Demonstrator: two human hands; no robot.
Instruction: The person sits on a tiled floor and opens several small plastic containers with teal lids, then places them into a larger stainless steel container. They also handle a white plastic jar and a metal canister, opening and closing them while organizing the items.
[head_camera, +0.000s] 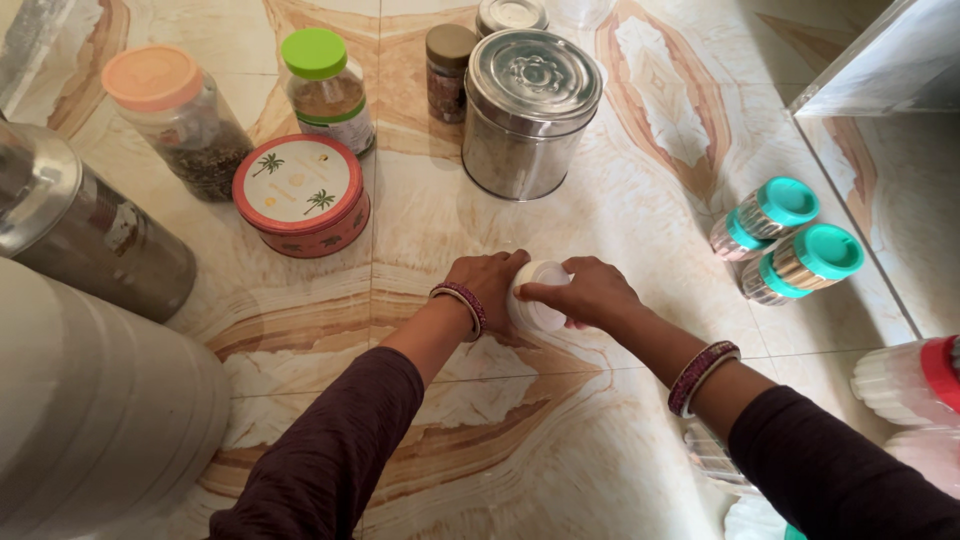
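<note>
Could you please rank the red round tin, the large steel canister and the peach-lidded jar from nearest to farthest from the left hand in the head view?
From the left hand:
1. Red round tin, up and to the left, about as near as the next.
2. Large steel canister, straight ahead; too close to call between these two.
3. Peach-lidded jar, far upper left, clearly farthest.

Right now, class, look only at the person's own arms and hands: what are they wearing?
Both arms wear long, dark maroon-brown sleeves pushed back above the wrists. The left hand has bangles at the wrist, a purple patterned one beside a thin pale metal one. The right hand has a similar purple-and-silver stack of bangles. No rings or gloves are visible.
</note>
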